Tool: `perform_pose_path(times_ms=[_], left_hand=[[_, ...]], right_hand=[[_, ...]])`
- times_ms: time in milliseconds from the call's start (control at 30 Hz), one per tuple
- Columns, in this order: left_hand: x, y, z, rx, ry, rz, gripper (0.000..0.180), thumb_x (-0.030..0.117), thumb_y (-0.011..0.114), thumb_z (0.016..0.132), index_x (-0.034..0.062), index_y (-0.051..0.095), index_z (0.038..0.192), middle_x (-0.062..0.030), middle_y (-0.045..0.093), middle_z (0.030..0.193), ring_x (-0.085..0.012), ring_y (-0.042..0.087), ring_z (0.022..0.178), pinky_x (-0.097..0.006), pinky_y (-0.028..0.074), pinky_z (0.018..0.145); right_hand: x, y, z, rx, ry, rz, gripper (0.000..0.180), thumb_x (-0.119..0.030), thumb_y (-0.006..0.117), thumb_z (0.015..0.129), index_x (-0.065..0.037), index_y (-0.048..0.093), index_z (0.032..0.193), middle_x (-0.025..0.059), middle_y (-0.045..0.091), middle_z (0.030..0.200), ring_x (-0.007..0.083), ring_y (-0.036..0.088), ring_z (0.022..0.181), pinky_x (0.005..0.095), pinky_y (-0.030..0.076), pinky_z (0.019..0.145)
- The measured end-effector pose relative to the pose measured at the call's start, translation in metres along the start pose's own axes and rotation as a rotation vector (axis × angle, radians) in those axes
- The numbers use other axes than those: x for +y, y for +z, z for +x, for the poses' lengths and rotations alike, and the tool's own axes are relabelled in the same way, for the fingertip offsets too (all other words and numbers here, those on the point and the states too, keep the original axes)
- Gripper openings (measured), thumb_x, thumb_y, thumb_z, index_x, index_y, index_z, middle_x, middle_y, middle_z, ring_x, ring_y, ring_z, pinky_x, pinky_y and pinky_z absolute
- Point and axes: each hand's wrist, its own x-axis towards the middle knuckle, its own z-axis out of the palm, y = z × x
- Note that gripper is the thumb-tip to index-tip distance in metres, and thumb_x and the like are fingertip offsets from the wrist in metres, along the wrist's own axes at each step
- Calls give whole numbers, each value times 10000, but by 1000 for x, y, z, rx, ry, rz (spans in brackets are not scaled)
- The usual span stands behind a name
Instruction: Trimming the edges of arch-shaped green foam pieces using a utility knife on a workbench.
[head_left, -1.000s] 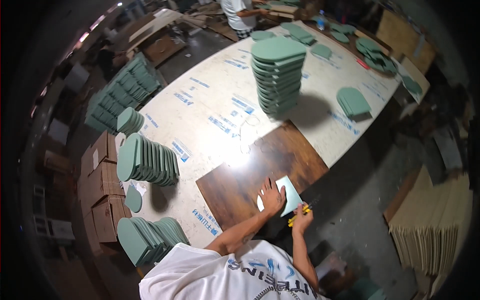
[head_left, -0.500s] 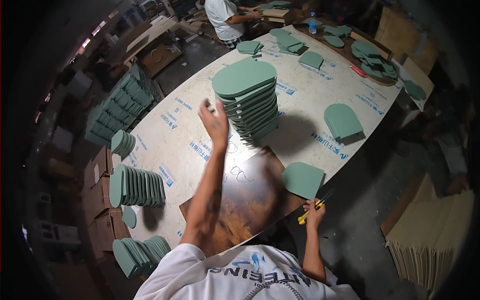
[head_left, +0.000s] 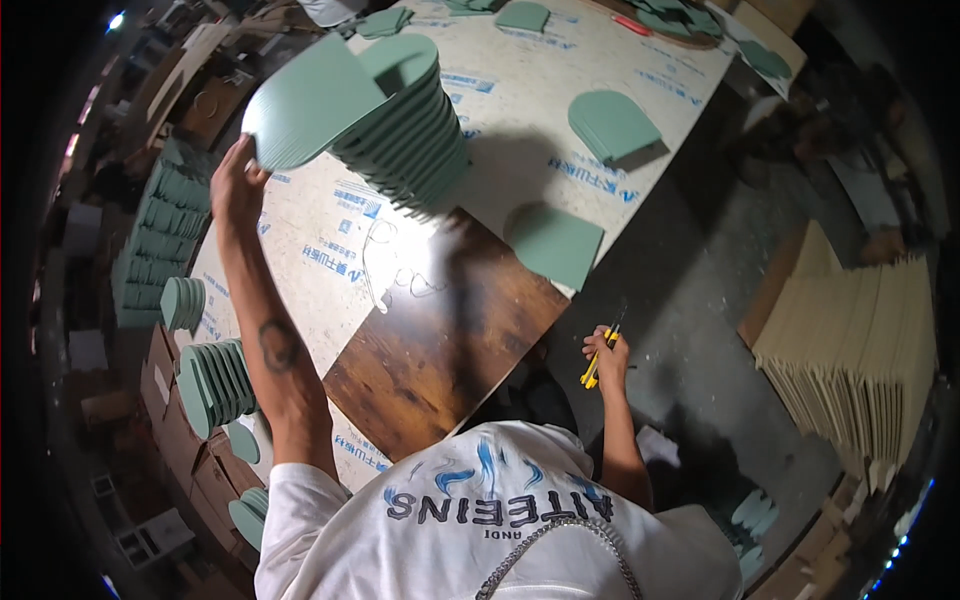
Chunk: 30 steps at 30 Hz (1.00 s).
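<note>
Far left, below the table [head_left: 300, 250] edge: green arched pieces stand on edge in rows [head_left: 210, 385] on cardboard boxes [head_left: 185, 455]. Left hand [head_left: 235, 190] is raised over the table, fingers clamped on the lower edge of one green panel [head_left: 310, 105], held tilted and lifted against the top of the tall stack [head_left: 405, 130] of like panels. The stack stands on the pale table just behind the dark wood board [head_left: 450, 335]. A single green panel [head_left: 555, 245] lies flat at the board's right corner, overhanging the table edge. Another small pile [head_left: 612, 125] sits farther back on the table. Right hand [head_left: 605, 355] hangs off the table edge, fingers closed around a yellow knife [head_left: 595, 365]. Far right: beige sheets [head_left: 860, 350] stand in a leaning row on the floor.
</note>
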Motion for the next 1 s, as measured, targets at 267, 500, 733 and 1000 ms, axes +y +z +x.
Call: perform_pose_path(times_ms=[267, 500, 733, 1000], left_hand=[[-212, -34, -268, 63, -484, 176, 313, 371, 562, 985, 76, 666, 960, 18, 615, 861, -93, 500, 754, -252, 428, 701], [-297, -13, -420, 94, -210, 855, 355, 219, 563, 953, -67, 564, 1163, -252, 584, 1181, -350, 568, 1037, -442, 438, 901], [-280, 24, -406, -245, 260, 1219, 605, 320, 587, 915, -17, 431, 1392, -278, 366, 1439, -438, 307, 1349, -584, 192, 1098], [-304, 36, -413, -259, 247, 1375, 560, 379, 497, 956, 46, 442, 1402, -206, 411, 1431, -374, 332, 1359, -613, 125, 1118]], right_hand=[[54, -17, -125, 56, 144, 142, 229, -54, 561, 946, -9, 519, 1167, 137, 672, 927, 201, 675, 789, 309, 565, 690], [62, 15, -200, -167, 331, 185, 200, -172, 464, 1024, -76, 426, 1195, 148, 652, 965, 243, 686, 718, 364, 592, 570], [36, 63, -217, -222, 161, -579, 410, -102, 547, 916, 35, 435, 1287, 143, 656, 907, 189, 659, 647, 311, 562, 566], [-7, 115, -201, -647, 271, -1059, 279, -57, 460, 868, 165, 471, 1036, 288, 654, 786, 322, 701, 589, 392, 563, 512]])
